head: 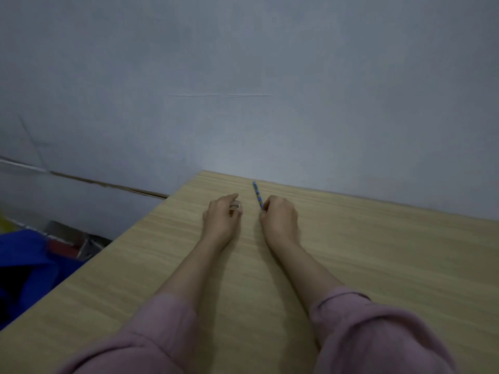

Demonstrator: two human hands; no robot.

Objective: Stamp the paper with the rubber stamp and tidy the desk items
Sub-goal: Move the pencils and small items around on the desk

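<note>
Both my hands rest on the light wooden desk (351, 265), near its far edge by the wall. My left hand (222, 215) is closed around a small round pale object (235, 205), perhaps a roll of tape; only its top shows between thumb and fingers. My right hand (279, 215) pinches the near end of a blue patterned pencil (257, 193), which lies on the desk pointing away toward the wall. No paper or rubber stamp is in view.
A grey-blue wall (243, 90) rises directly behind the desk. The desk's left edge runs diagonally; beyond it, lower down, lie a blue fabric item (24, 265) and some red and grey objects (70, 245). Pink sleeves cover my forearms.
</note>
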